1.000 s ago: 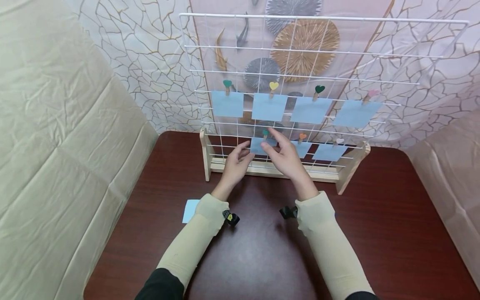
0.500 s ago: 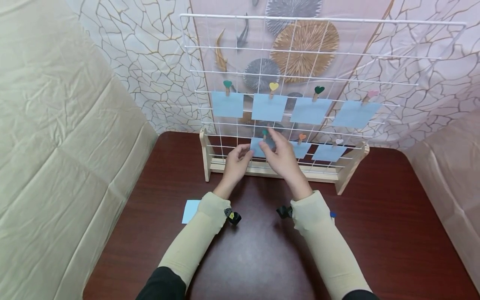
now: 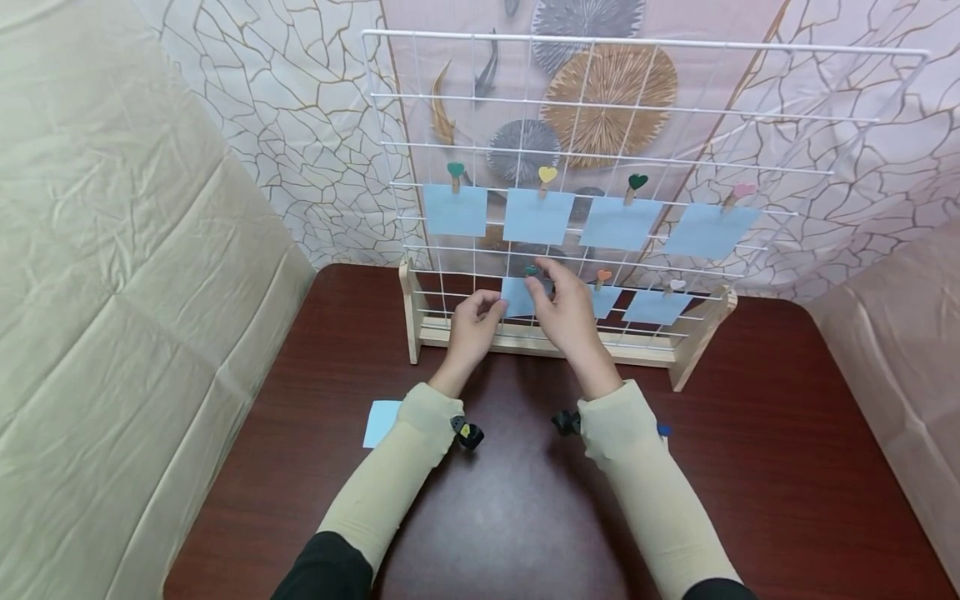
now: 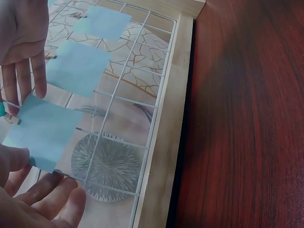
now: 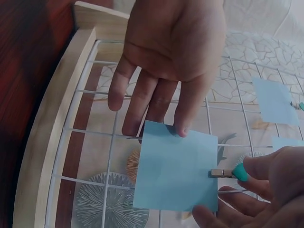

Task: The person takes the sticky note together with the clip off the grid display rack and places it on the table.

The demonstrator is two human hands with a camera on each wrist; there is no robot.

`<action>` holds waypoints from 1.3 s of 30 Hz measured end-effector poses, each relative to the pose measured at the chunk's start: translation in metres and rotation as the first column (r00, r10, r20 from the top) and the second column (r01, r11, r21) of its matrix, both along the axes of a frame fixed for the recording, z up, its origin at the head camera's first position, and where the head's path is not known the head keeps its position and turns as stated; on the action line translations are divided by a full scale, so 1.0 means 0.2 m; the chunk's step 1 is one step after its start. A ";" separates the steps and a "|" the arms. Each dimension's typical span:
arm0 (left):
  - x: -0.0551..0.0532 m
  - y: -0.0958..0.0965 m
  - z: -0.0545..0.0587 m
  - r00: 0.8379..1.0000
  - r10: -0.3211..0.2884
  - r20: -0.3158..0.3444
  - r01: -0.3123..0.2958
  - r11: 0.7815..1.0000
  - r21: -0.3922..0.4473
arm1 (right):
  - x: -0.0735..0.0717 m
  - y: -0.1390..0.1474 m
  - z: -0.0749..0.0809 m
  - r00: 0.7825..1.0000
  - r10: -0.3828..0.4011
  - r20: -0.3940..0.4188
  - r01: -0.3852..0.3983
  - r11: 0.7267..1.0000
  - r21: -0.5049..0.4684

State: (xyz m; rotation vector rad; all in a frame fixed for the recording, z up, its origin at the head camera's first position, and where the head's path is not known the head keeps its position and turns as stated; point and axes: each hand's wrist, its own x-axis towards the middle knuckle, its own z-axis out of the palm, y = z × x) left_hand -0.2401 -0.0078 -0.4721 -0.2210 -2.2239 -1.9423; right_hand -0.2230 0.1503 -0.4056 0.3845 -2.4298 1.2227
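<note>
Left hand (image 3: 472, 327) with one note (image 5: 178, 166) in grip, right hand (image 3: 568, 317) likewise one clip (image 5: 230, 173) (seven each on grid (image 3: 645, 42))

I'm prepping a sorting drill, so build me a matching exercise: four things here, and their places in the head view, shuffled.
1. Yellow heart clip
2. Orange heart clip
3. Pink heart clip
4. Loose blue paper

A. Right end of the upper row
B. On the table
C. Second from left, upper row
D. Middle of the lower row

Pairs: 1-C, 2-D, 3-A, 4-B
</note>
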 end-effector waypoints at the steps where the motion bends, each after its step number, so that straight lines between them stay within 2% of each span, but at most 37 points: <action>1: 0.00 0.00 0.00 1.000 0.004 0.000 -0.003 1.000 -0.006 | 0.00 0.00 0.00 1.000 -0.006 -0.012 0.007 1.000 0.011; 5: 0.00 0.00 0.00 1.000 0.012 0.001 -0.012 1.000 -0.017 | -0.01 -0.01 0.00 0.999 -0.034 -0.041 0.035 0.999 0.040; 10: 0.00 0.00 0.00 1.000 0.012 0.003 -0.012 1.000 -0.019 | -0.02 -0.02 0.00 0.997 -0.061 -0.048 0.062 0.998 0.025; 19: -0.01 0.00 -0.01 1.000 0.019 0.002 -0.019 0.998 -0.055 | -0.03 -0.02 0.00 0.996 -0.068 -0.059 0.068 0.998 0.004; 39: -0.03 0.00 -0.01 1.000 0.010 -0.004 -0.010 0.998 -0.069 | -0.06 -0.01 0.00 0.993 -0.096 -0.066 0.095 0.995 -0.013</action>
